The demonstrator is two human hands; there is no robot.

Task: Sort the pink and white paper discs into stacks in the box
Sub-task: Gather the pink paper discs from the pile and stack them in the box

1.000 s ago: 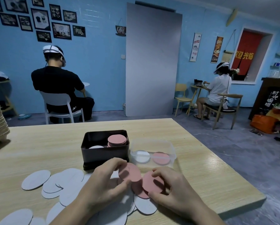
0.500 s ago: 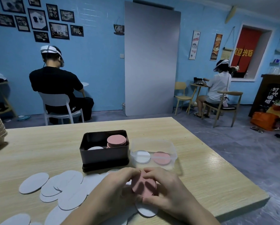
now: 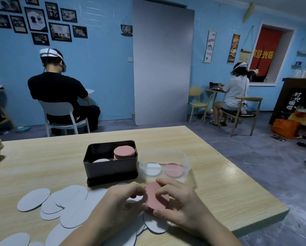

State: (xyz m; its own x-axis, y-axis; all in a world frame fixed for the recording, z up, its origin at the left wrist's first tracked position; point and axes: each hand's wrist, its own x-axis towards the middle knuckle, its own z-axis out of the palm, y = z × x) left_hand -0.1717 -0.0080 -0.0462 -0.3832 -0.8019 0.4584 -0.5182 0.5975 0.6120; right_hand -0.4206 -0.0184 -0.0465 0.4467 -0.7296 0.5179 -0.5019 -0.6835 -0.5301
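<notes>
Pinching pink discs (image 3: 156, 198) with left grip (image 3: 120, 199) and right grip (image 3: 180, 205), clamped edge-on to square them, likely for stacking in box (image 3: 111, 169).

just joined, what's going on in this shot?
A person at the wooden table holds a few pink discs stacked between the left hand and the right hand, just in front of the dark box. That box holds a pink stack and a lower white stack. The clear container beside it has one white disc and one pink disc. Many loose white discs lie spread to the left.
</notes>
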